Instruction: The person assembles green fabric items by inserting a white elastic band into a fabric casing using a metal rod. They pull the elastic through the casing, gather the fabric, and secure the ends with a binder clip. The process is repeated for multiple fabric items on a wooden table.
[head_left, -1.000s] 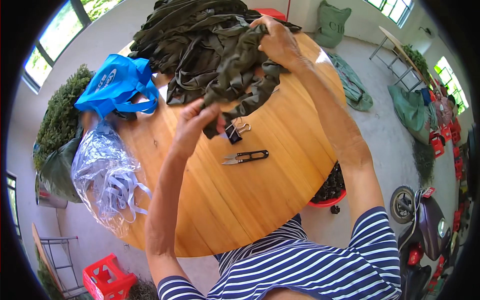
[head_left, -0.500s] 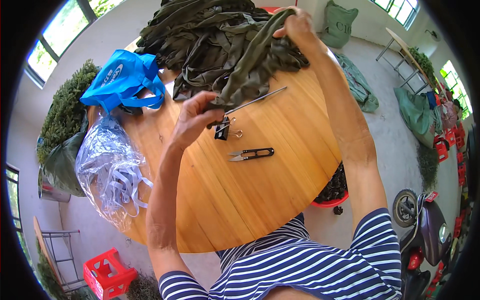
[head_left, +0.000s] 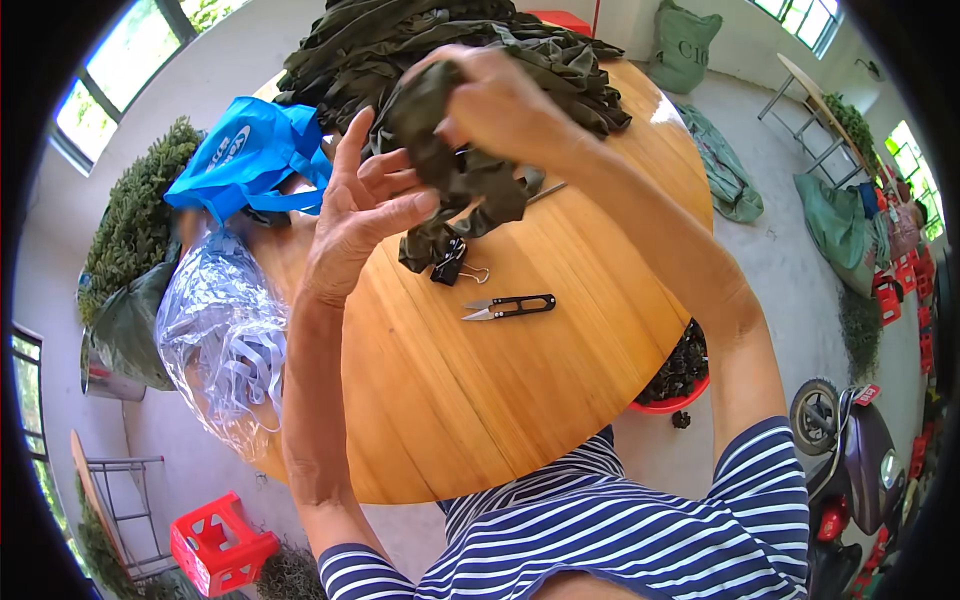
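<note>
Right hand (head_left: pixel 500 108) bent inward, fingers gripping crumpled dark-green cloth (head_left: pixel 424 122) over the round wooden table (head_left: pixel 430 400) toward twelve o'clock, left hand (head_left: pixel 355 215) raised, thumb and fingers apart, at the cloth's eight o'clock

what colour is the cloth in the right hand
Dark olive green; the cloth shows best in the head view.

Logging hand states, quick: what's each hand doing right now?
Left hand: open, fingers spread beside the dark green cloth.
Right hand: closed, holding the dark green cloth.
</note>
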